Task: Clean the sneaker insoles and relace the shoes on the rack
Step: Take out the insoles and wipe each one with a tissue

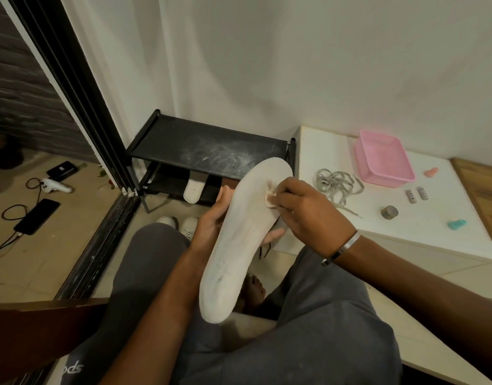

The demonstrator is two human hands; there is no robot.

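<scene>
A long white insole (239,234) with dark smudges near its heel is held up over my lap. My left hand (211,223) grips it from behind at its middle, fingertips showing past its right edge. My right hand (308,215) pinches a small pinkish eraser-like piece (268,196) against the insole's upper part. The black shoe rack (200,145) stands behind by the wall, its top shelf dusty, with another white insole (194,190) on the lower shelf. White sneakers (181,222) sit on the floor in front of it. Grey laces (336,187) lie tangled on the white board.
The white board (422,226) at right carries a pink basket (383,162), two small grey sticks (416,193), a tape roll (389,212), a teal piece (457,224) and a pink piece (431,172). A phone (36,216) and cables lie on the floor at left, by the black door frame (72,87).
</scene>
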